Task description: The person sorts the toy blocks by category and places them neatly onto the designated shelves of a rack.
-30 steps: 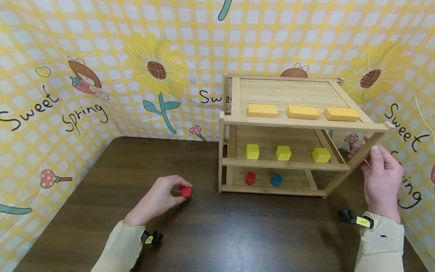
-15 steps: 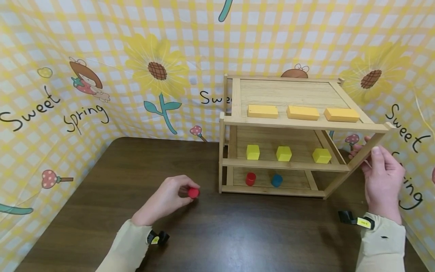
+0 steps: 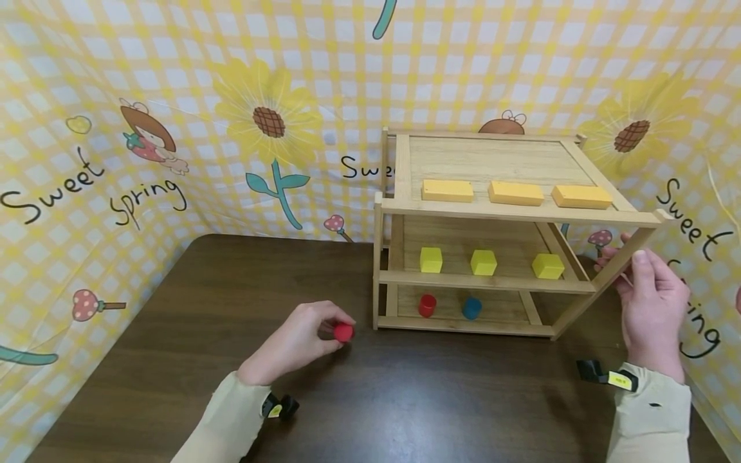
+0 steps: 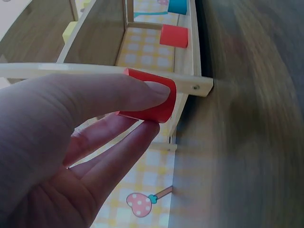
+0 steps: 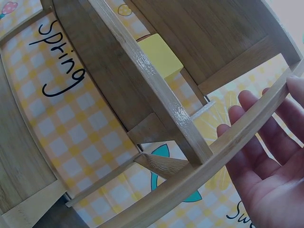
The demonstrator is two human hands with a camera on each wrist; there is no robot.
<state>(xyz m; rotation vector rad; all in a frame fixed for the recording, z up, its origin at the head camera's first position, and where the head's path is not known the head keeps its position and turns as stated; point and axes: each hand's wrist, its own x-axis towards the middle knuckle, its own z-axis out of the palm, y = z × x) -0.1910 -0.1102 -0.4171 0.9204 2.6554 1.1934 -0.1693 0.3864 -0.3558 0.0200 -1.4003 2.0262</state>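
Between thumb and fingertips, my left hand [image 3: 298,341] pinches a red cylinder block [image 3: 343,332] just left of the wooden shelf rack [image 3: 463,329]. Up close in the left wrist view, the red block [image 4: 152,102] overlaps the rack's front post. A second red cylinder [image 3: 427,305] and a blue cylinder [image 3: 471,308] stand on the bottom tier. At the rack's right side, my right hand [image 3: 654,299] holds the front post [image 3: 608,276], thumb in front and fingers behind, as the right wrist view also shows.
Three yellow cubes, the middle one [image 3: 483,262] among them, line the middle tier. Three orange-yellow rectangular blocks, including a central one [image 3: 516,193], lie along the top tier's front. The dark table [image 3: 376,399] meets a checked cloth backdrop [image 3: 324,83] behind and at both sides.
My left hand has moved steadily right toward the rack, carrying the red cylinder block. My right hand stays on the post, and the blocks on the rack have not moved.
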